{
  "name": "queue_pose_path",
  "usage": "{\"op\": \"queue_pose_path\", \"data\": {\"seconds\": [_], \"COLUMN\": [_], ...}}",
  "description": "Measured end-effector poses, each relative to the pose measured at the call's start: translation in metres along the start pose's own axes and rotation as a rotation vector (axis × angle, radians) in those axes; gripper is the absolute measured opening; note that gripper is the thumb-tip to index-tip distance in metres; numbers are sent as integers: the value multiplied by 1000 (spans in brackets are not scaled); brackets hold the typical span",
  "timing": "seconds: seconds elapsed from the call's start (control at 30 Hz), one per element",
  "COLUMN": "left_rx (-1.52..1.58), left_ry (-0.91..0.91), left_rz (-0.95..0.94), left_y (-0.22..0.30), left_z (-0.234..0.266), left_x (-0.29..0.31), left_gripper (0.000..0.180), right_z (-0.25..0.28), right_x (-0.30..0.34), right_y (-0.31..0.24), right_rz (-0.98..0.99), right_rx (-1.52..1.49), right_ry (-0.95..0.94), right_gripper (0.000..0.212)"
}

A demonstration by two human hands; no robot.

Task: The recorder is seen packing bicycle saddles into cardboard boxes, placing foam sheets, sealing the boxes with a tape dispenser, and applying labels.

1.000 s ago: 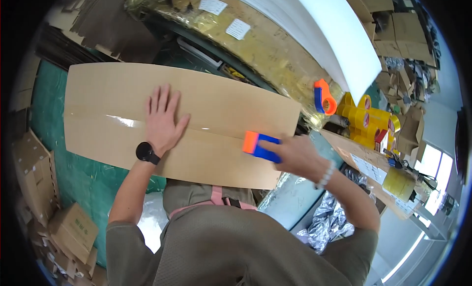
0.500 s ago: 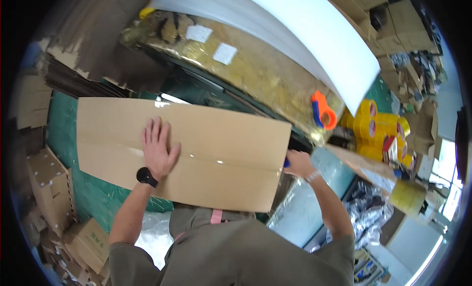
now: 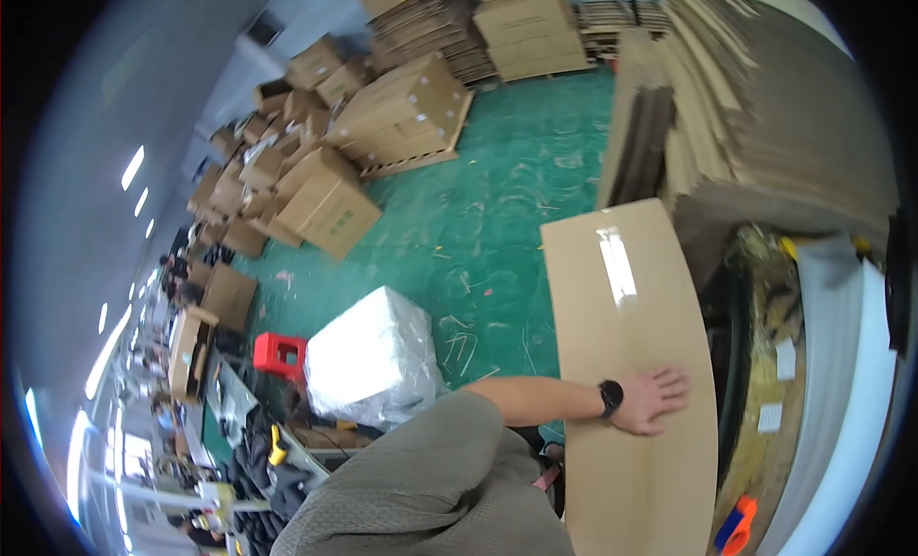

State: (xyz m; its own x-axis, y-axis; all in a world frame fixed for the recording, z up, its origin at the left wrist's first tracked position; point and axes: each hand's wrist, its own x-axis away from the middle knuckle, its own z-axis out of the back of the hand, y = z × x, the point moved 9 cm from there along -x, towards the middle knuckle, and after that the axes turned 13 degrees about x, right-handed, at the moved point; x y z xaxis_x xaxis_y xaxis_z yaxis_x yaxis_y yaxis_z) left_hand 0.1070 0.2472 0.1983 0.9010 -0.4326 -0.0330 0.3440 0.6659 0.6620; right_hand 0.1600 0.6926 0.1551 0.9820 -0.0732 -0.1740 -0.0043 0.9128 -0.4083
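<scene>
My left hand (image 3: 652, 400) lies flat on a long brown cardboard box (image 3: 626, 327), its fingers stretched out. A dark watch sits on that wrist. Shiny clear tape (image 3: 617, 260) runs along the top of the box near its far end. My right hand is out of the picture, and so is the near end of the box. At the lower right, an orange and blue tape dispenser (image 3: 736, 525) rests on the tape-covered bench (image 3: 755, 460) beside the box.
Stacked flat cardboard sheets (image 3: 765, 126) stand beyond the box. White foam sheeting (image 3: 846, 393) lies along the right. To the left are a plastic-wrapped white bundle (image 3: 373, 355), a red stool (image 3: 279, 353) and cartons on a pallet (image 3: 411, 164). People are at work far left.
The view has swung left, so the box now runs up and down the picture. My right hand has gone out of view. My left hand stays flat on the box.
</scene>
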Motion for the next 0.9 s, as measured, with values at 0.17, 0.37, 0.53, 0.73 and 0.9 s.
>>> {"op": "queue_pose_path", "data": {"seconds": [0.17,0.37,0.53,0.73,0.9], "left_rx": [130,286,29,290,324], "left_ry": [41,14,596,185,312], "left_rz": [-137,-167,212,572,481], "left_y": [10,-13,-205,-383,-341], "left_z": [-10,-4,186,252,294], "left_x": [-9,-5,20,40,73], "left_gripper": [69,68,60,82,64], "right_z": [12,-8,0,11,69], "right_x": [107,103,140,207,268], "right_y": [-52,-73,-49,-65,-130], "right_rz": [-371,-706,-860,-1239,-1376], "right_rx": [-108,-276,187,347,235], "right_ry": [44,-132,-73,-42,233], "right_gripper": [62,63,75,93,87]}}
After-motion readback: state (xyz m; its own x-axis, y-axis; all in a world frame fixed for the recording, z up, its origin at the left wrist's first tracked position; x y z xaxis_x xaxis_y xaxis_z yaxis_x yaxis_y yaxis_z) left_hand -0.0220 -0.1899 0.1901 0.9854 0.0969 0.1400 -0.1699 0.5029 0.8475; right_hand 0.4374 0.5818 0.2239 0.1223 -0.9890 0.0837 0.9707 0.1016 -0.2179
